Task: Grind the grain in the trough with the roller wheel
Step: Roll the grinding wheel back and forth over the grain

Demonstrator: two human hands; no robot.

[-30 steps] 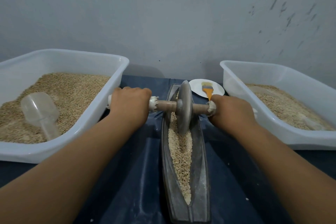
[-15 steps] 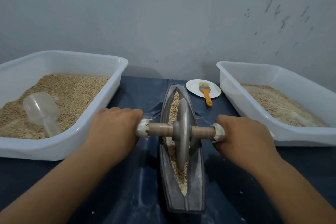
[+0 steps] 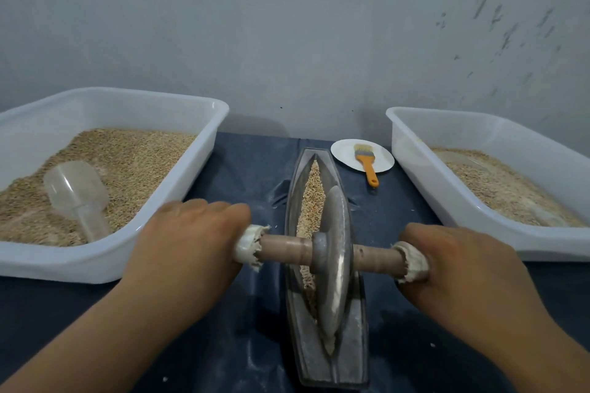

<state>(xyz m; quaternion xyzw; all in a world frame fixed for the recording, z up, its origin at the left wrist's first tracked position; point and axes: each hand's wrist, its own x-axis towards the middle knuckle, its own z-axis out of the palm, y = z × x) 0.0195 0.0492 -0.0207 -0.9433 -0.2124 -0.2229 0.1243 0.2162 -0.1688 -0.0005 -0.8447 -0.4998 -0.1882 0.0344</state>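
A long grey boat-shaped trough [image 3: 354,344] lies lengthwise in the middle of the dark blue table. Pale grain [image 3: 311,198] fills its groove. A grey stone roller wheel [image 3: 333,268] stands upright in the groove at the near half of the trough, on a wooden axle [image 3: 284,247] with white cloth-wrapped ends. My left hand [image 3: 188,242] grips the left end of the axle. My right hand [image 3: 459,268] grips the right end. The grain under the wheel is hidden.
A white tub [image 3: 105,265] of grain with a clear plastic scoop [image 3: 76,193] stands at the left. Another white tub [image 3: 453,198] of paler grain stands at the right. A white plate [image 3: 344,155] with an orange-handled brush [image 3: 367,163] sits behind the trough. Close behind is a grey wall.
Both hands have drawn the roller wheel along the groove from the far end of the trough to its near half. More grain shows beyond the wheel.
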